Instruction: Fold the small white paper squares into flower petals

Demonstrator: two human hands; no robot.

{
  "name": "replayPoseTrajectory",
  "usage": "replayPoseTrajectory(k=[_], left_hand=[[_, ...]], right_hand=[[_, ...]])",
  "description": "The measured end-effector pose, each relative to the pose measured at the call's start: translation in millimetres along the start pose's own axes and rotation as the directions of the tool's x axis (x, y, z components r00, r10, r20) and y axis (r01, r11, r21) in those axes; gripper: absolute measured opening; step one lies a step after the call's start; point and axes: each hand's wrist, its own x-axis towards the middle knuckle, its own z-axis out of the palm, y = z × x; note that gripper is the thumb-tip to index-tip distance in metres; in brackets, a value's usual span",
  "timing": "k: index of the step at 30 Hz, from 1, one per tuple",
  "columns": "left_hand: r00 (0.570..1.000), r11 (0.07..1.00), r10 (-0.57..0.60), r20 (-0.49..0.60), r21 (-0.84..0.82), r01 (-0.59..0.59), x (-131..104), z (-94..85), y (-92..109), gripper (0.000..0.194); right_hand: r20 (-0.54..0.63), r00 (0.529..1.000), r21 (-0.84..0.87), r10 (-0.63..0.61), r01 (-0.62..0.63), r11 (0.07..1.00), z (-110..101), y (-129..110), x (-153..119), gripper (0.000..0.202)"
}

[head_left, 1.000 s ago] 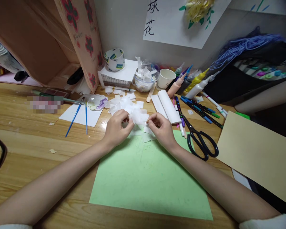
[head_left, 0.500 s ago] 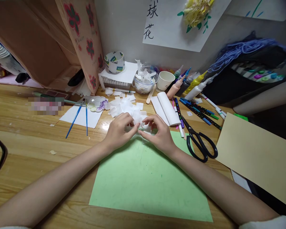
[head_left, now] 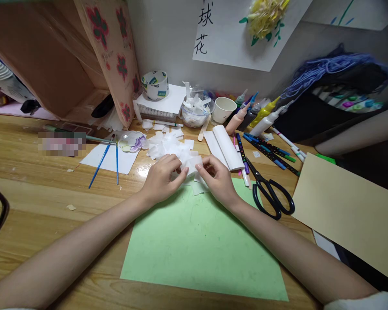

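Observation:
Between my two hands a small white piece of thin paper (head_left: 192,164) is held up. My left hand (head_left: 164,177) pinches its left edge with thumb and forefinger. On the opposite edge, the thumb and forefinger of my right hand (head_left: 219,181) are closed. Below them, more white paper pieces (head_left: 199,186) rest on the far edge of a green sheet (head_left: 200,249). Just behind my left hand lies a loose heap of white paper squares (head_left: 170,144).
Black-handled scissors (head_left: 267,193) lie right of my right hand, near a rolled white paper (head_left: 228,147) and several markers (head_left: 268,148). A bowl of paper scraps (head_left: 197,113), a paper cup (head_left: 224,110) and paint bottles (head_left: 237,119) stand behind. Brushes (head_left: 100,165) lie left.
My hands have drawn slightly apart, the right one shifting right. The paper piece between them now shows flatter and wider, and more white pieces are visible beneath.

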Motion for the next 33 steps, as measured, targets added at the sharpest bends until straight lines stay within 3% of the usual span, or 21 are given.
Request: replayPoseTrajectory(k=[22, 26, 29, 33], left_hand=[[0.993, 0.991, -0.09, -0.07, -0.11, 0.082, 0.8, -1.7, -1.7, 0.028], [0.996, 0.99, -0.083, -0.034, -0.117, 0.079, 1.6, -0.9, -2.2, 0.028], [0.999, 0.993, -0.052, 0.003, -0.105, 0.052, 1.4, -0.1, -2.2, 0.027], [0.997, 0.995, 0.031, 0.065, -0.098, -0.025, 0.3, -0.6, -1.3, 0.023]], right_hand=[[-0.089, 0.994, 0.011, 0.071, -0.07, 0.997, 0.8, 4.2, 0.7, 0.013], [-0.158, 0.981, -0.104, -0.111, 0.095, 0.99, 0.8, -2.6, -3.2, 0.022], [-0.051, 0.957, -0.206, -0.287, 0.271, 0.94, 0.4, -7.5, -6.2, 0.019], [0.033, 0.931, -0.205, -0.363, 0.362, 0.909, 0.5, -6.8, -7.0, 0.02]])
